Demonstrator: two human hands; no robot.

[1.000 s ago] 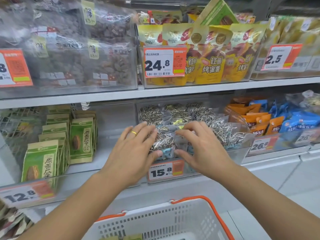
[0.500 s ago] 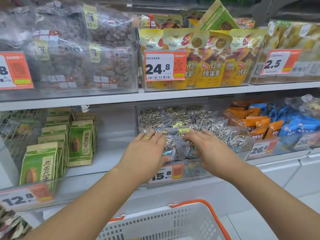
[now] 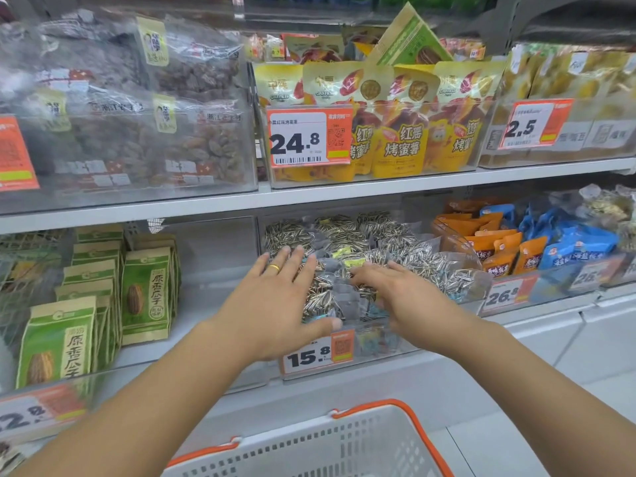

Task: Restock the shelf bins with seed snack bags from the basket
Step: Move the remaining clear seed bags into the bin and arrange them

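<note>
- Seed bags (image 3: 344,266) lie heaped in the clear middle bin (image 3: 375,342) on the lower shelf, straight ahead of both hands and just above the 15.8 price tag (image 3: 318,354) on the bin's front wall.
- Left hand (image 3: 275,304) lies flat on the left side of the heap, fingers straight and spread, thumb stretched along the bin's front edge (a gold ring (image 3: 274,268) shows on one finger); it holds nothing.
- Right hand (image 3: 395,297) rests on the right side of the front bags, fingers reaching inward toward the left hand; they look relaxed rather than gripping, though whether the tips pinch a bag edge is not clear.
- Front bags sit between the two hands, so both are equally near; neither has an advantage in reach.
- Heap runs back into the bin away from the person, with the rear bags higher and the right-hand ones leaning toward the orange packets (image 3: 488,242) next door.
- Basket (image 3: 344,445) stands below and near the person, well apart from the hands, its inside mostly out of view (whether more bags wait there cannot be told).
- Judging from this, the step in hand is pressing the bags level, and the next move likely means drawing the hands down and back toward the basket.
</note>
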